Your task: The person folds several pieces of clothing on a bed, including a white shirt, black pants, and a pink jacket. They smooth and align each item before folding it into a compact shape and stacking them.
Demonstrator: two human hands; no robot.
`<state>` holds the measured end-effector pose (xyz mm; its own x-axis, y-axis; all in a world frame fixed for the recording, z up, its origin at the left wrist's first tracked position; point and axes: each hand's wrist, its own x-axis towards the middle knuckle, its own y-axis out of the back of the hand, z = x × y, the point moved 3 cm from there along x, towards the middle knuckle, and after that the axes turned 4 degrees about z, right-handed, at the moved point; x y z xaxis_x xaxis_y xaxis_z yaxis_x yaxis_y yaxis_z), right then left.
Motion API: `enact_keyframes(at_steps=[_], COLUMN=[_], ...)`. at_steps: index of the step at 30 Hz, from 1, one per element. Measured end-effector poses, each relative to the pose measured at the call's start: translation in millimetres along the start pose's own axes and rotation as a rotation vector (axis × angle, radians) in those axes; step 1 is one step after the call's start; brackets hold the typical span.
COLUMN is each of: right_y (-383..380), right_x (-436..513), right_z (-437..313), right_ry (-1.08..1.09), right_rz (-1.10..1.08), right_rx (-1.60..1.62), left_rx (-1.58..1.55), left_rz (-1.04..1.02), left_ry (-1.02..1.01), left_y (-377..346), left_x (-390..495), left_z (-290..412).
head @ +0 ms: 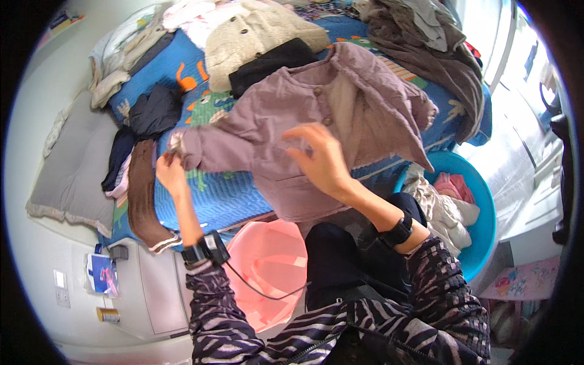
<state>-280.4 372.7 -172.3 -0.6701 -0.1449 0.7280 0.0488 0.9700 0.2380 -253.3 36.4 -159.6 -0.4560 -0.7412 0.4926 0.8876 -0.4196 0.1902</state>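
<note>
A mauve buttoned jacket (283, 137) lies spread out before me, its front partly open and a pale lining showing. My left hand (172, 172) pinches the cuff of the sleeve stretched to the left. Above the jacket's front hovers my right hand (319, 159), blurred, with thumb and fingers apart and nothing between them. The jacket's lower edge hangs over the near side of the bed, which is covered by a blue quilted spread (219, 191) with dinosaur figures. Behind the collar lies a folded black garment (273, 64).
A cream buttoned garment (260, 34) lies farther back. Left are a dark bundled garment (155, 112), brown cloth (143, 191) and a grey cushion (75, 169). A pink basin (269, 273) stands below. At right are a blue tub (486, 219) holding clothes and a brown blanket (424, 59).
</note>
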Motion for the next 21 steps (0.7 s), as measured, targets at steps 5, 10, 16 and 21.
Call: enact_keyframes(at_steps=[5,10,16,21], right_y=[131.7,148.1,74.1,160.9], right_x=[-31.8,-44.5,-76.4,-90.4], right_z=[45.9,68.3,72.5,155.1], right_ry=[-0.019,-0.290,-0.176,-0.802], right_rz=[0.727,0.465,-0.208,0.445], right_rx=[-0.903,-0.857,0.030,-0.230], left_rx=[0.100,-0.657,-0.717,-0.826], left_rz=[0.238,-1.115,-1.138,-1.007], left_ry=[-0.470,0.316,0.896,0.813], left_y=[-15.1,-164.3,-325.9,-344.9], left_x=[-9.0,-104.4,-146.4,-93.0], left_z=[25.9,92.5,114.6,84.4])
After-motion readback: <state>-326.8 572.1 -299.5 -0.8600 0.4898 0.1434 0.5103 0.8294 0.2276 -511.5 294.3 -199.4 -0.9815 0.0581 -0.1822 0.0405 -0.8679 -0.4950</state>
